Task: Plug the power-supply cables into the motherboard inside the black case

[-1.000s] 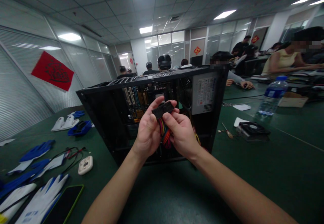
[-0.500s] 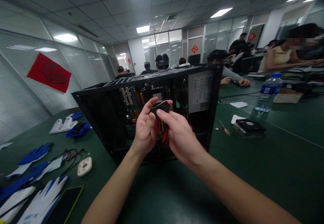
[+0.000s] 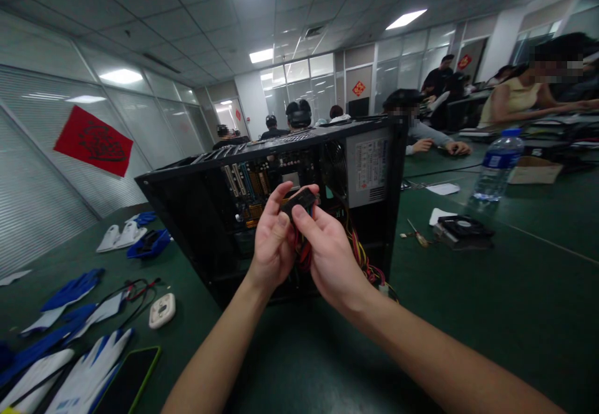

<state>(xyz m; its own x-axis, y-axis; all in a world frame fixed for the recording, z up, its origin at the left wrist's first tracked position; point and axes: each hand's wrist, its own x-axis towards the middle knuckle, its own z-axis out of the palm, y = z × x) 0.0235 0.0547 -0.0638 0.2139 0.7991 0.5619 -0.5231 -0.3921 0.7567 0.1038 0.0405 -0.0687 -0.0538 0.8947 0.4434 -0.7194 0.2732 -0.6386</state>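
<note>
Between my two hands is a black power connector (image 3: pixel 300 201) with a bundle of coloured wires running down from it. My left hand (image 3: pixel 271 239) is closed on its left end, fingers behind it. With the thumb pressed on its front, my right hand (image 3: pixel 330 245) grips the other side and the wires. Just behind stands an open black computer case (image 3: pixel 187 233), its motherboard (image 3: pixel 255 189) showing inside. A silver power supply (image 3: pixel 369 171) sits at the case's upper right. Yellow and red cables (image 3: pixel 362 252) hang below it, beside my right wrist.
To the left on the green table lie blue and white gloves (image 3: pixel 88 370), a phone (image 3: pixel 128 380), a white gadget (image 3: pixel 162 311) and a blue tray (image 3: pixel 148 244). On the right are a screwdriver (image 3: pixel 418 235), a cooling fan (image 3: pixel 464 230) and a water bottle (image 3: pixel 496 168). Other people sit farther back.
The connector has turned in my fingers, and my right thumb has moved up onto its face. More of the cables beside my right wrist show now. The view has shifted slightly.
</note>
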